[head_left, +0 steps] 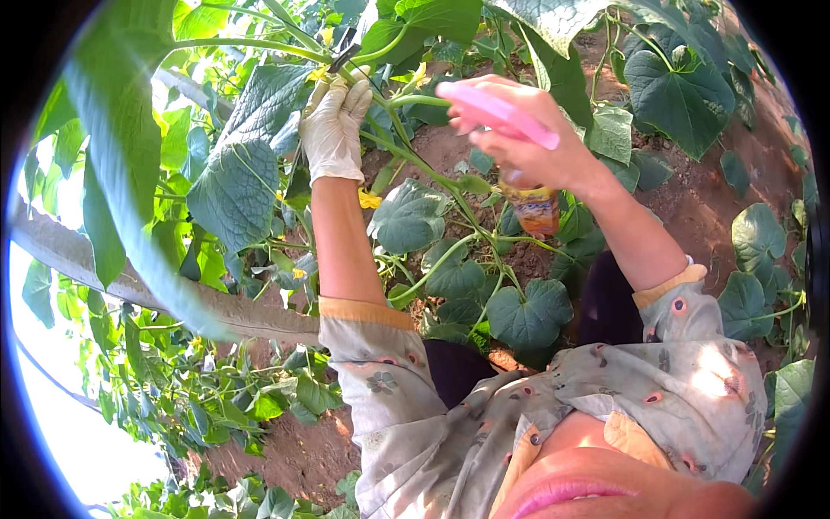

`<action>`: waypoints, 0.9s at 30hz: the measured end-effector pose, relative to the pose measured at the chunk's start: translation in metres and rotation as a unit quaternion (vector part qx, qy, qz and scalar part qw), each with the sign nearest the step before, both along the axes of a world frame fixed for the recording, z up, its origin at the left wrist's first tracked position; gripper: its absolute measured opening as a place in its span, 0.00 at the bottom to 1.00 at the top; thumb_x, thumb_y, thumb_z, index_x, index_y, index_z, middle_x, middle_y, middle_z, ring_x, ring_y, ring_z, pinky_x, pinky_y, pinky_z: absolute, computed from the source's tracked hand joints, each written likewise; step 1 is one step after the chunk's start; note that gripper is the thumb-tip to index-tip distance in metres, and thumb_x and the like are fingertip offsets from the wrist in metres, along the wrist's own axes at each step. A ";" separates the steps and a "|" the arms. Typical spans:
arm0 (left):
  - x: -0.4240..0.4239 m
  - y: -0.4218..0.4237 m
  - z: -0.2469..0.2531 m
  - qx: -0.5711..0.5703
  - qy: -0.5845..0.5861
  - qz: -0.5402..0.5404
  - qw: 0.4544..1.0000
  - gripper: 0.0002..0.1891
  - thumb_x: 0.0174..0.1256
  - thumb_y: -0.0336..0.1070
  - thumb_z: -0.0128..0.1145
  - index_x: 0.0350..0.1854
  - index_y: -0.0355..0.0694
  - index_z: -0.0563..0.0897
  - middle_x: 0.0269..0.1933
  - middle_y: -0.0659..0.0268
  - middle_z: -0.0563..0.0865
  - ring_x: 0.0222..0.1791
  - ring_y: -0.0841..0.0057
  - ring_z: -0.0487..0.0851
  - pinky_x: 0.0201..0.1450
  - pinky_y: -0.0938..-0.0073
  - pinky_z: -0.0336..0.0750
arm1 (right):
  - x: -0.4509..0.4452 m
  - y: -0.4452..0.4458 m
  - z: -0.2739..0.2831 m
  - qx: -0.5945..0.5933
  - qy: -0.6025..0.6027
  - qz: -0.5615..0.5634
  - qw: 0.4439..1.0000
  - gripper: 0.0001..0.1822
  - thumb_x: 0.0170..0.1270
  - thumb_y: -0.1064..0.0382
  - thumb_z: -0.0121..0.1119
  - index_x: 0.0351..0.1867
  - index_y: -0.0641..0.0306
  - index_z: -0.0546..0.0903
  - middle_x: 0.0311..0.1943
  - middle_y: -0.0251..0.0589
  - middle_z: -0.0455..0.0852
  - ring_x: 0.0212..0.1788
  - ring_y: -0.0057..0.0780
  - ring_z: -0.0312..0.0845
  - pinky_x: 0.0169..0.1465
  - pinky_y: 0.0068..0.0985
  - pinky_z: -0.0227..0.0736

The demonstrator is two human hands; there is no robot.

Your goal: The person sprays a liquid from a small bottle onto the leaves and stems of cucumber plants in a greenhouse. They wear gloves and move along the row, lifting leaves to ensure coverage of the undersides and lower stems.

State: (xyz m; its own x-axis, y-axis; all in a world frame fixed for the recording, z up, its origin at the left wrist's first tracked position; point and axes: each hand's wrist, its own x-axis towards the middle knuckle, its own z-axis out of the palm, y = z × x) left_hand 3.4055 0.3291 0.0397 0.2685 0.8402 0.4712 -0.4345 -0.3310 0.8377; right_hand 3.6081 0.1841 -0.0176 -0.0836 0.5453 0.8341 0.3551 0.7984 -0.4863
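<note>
My left hand (336, 126), in a thin white glove, is raised at the top of a cucumber vine (415, 157), its fingers closed around the stem just below a black clip (343, 58). To the right, my bare right hand (519, 126) holds a spray bottle by its pink trigger head (502, 115). The bottle's body (532, 206), with a yellow and orange wrap, hangs below the hand. The pink head points towards the vine and looks blurred. Yellow flowers (370, 199) sit along the vine near my left forearm.
Large leaves (237, 188) hang close on the left, and one blurred leaf is very near the camera. A pale curved beam (214, 311) crosses behind my left sleeve. More cucumber plants (681, 97) grow from the brown soil (700, 201) at the right.
</note>
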 end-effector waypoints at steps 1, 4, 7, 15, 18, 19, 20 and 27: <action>0.006 -0.004 0.000 -0.003 0.003 0.014 1.000 0.11 0.71 0.26 0.47 0.51 0.27 0.74 0.53 0.42 0.80 0.47 0.68 0.85 0.47 0.75 0.83 | -0.009 -0.007 0.013 -0.007 -0.031 -0.005 0.999 0.24 0.54 0.70 0.56 0.56 0.67 0.78 0.41 0.41 0.84 0.32 0.25 0.82 0.37 0.27 0.79; -0.015 -0.009 -0.006 0.093 0.032 0.035 0.995 0.09 0.68 0.23 0.49 0.49 0.28 0.75 0.48 0.50 0.82 0.46 0.67 0.84 0.50 0.71 0.81 | -0.043 0.026 0.041 0.016 -0.121 -0.034 0.992 0.21 0.56 0.66 0.54 0.53 0.64 0.79 0.33 0.43 0.83 0.26 0.29 0.81 0.34 0.28 0.78; 0.006 -0.009 0.003 0.011 -0.009 0.062 0.998 0.09 0.64 0.20 0.51 0.46 0.31 0.76 0.44 0.59 0.82 0.44 0.71 0.82 0.48 0.70 0.79 | -0.042 0.042 0.072 -0.113 -0.137 -0.015 0.984 0.16 0.57 0.62 0.51 0.46 0.61 0.82 0.27 0.44 0.82 0.28 0.33 0.82 0.33 0.31 0.77; -0.025 -0.016 0.012 -0.005 0.079 -0.013 0.997 0.09 0.63 0.29 0.55 0.45 0.36 0.78 0.45 0.60 0.84 0.41 0.72 0.83 0.49 0.71 0.78 | -0.023 0.040 0.087 -0.242 -0.069 0.102 0.962 0.15 0.54 0.60 0.52 0.39 0.67 0.80 0.26 0.38 0.83 0.27 0.24 0.80 0.32 0.24 0.76; -0.034 -0.015 0.013 -0.006 0.095 -0.012 0.995 0.10 0.64 0.32 0.54 0.47 0.38 0.77 0.48 0.58 0.84 0.44 0.72 0.82 0.51 0.68 0.77 | -0.019 0.045 0.086 -0.317 0.060 0.183 0.929 0.19 0.52 0.59 0.56 0.44 0.65 0.82 0.32 0.34 0.83 0.34 0.21 0.79 0.32 0.22 0.76; -0.031 -0.017 0.013 -0.006 0.095 -0.005 0.995 0.10 0.64 0.32 0.54 0.47 0.38 0.77 0.49 0.58 0.84 0.44 0.72 0.82 0.51 0.68 0.77 | -0.017 0.043 0.089 -0.323 0.054 0.188 0.926 0.20 0.52 0.59 0.56 0.46 0.64 0.81 0.31 0.34 0.82 0.34 0.21 0.79 0.33 0.22 0.76; -0.027 -0.017 0.012 -0.003 0.088 0.009 0.996 0.11 0.64 0.32 0.54 0.47 0.37 0.77 0.49 0.58 0.83 0.43 0.73 0.82 0.50 0.68 0.77 | -0.014 0.042 0.092 -0.330 0.047 0.193 0.923 0.21 0.52 0.59 0.56 0.48 0.64 0.81 0.31 0.34 0.82 0.34 0.21 0.79 0.33 0.22 0.76; -0.039 -0.030 0.009 0.024 0.082 0.009 0.996 0.07 0.65 0.32 0.54 0.42 0.39 0.77 0.48 0.58 0.83 0.43 0.72 0.81 0.51 0.68 0.76 | -0.015 0.046 0.088 -0.313 0.004 0.207 0.927 0.29 0.56 0.57 0.55 0.61 0.60 0.73 0.37 0.35 0.81 0.40 0.20 0.77 0.33 0.23 0.76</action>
